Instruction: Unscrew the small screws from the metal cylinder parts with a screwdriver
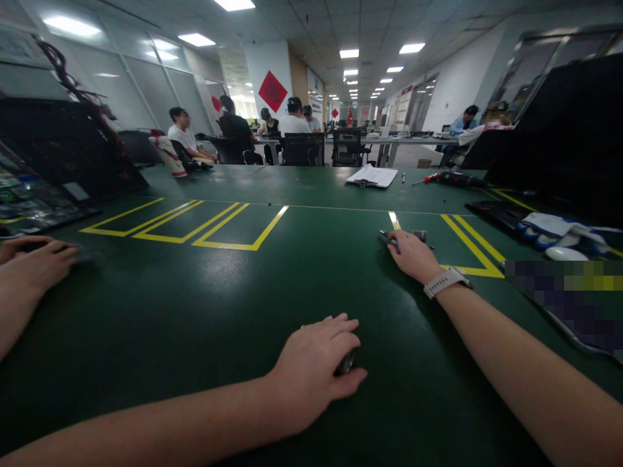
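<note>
In the lower middle, my left hand (316, 370) rests palm down on the green tabletop (233, 305). Its fingers curl over a small dark rounded object (346, 363), mostly hidden beneath them. Farther off to the right, my right hand (413, 255), with a pale-banded watch (446, 281) at the wrist, holds a slim dark tool with a blue part (395, 245). Its exact kind is unclear. A short dark cylinder (419, 236) shows just behind that hand.
Yellow tape (226, 246) marks the table. Another person's hand (43, 259) grips something dark at left. A clipboard (372, 176), red-and-black tool (452, 178), gloves (559, 227) and white mouse (566, 253) lie around. Dark screens flank both sides; people sit beyond.
</note>
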Demonstrator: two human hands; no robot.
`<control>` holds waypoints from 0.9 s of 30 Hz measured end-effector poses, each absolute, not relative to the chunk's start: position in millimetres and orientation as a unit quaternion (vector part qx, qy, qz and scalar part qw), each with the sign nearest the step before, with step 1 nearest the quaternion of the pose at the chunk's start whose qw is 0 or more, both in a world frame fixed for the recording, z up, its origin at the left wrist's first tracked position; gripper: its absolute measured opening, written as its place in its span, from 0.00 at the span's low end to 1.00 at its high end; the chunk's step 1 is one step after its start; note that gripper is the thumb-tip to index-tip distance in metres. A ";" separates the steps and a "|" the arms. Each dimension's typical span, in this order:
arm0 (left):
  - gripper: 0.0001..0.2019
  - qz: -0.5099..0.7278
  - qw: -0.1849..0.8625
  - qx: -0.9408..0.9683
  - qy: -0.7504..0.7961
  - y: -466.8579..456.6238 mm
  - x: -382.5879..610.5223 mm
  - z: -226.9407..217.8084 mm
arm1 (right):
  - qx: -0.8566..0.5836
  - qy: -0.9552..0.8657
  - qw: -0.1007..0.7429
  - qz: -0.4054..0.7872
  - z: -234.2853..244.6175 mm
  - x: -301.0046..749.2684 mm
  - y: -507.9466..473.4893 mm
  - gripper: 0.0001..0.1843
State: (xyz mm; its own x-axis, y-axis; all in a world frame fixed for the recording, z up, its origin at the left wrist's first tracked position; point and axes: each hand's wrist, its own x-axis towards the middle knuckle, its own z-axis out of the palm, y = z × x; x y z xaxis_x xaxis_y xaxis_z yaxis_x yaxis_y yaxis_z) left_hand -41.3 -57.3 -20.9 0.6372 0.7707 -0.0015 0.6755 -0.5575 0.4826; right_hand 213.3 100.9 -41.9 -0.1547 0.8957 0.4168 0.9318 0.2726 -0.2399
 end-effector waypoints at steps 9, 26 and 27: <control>0.32 0.077 0.277 0.870 0.401 -66.3 -37.7 -7.1 | -0.581 -0.690 0.431 0.022 -17.1 204.6 88.0 0.15; 0.11 0.101 0.278 0.891 0.345 -52.2 -58.4 18.5 | -0.370 -0.349 0.473 0.719 -16.6 153.9 -7.6 0.23; 0.12 0.109 0.275 0.887 0.354 -48.9 -60.4 21.1 | -0.370 -0.354 0.465 0.722 -17.9 155.2 -6.4 0.22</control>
